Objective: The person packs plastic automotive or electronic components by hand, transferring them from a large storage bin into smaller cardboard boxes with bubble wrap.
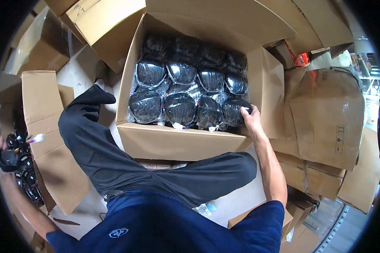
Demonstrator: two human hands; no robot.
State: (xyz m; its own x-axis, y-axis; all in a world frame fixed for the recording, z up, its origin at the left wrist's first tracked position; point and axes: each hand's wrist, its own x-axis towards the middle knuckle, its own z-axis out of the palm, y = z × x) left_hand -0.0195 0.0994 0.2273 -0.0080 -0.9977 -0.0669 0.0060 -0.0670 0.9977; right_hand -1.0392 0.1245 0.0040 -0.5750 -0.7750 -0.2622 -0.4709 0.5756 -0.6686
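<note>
A large open carton point(181, 143) stands in front of my crossed legs, holding rows of glossy black rounded units wrapped in clear plastic. My right hand point(252, 119) reaches to its near right corner, fingers curled on the edge of a black rounded unit point(235, 112). Far to the left, my left hand point(0, 137) is blurred at the picture's rim, over a second carton point(42, 126) with several small black parts point(27, 168) and wires. A dark block-shaped device point(7, 158) sits at that wrist. Beside the hand shows a white connector point(37, 138) with coloured wires.
Bubble wrap point(160, 87) lies between the rows of units. A big closed carton point(325, 118) stands at the right, with more cartons behind it. Another carton point(42, 46) is at the far left. My foot point(103, 90) rests on the floor by the open carton.
</note>
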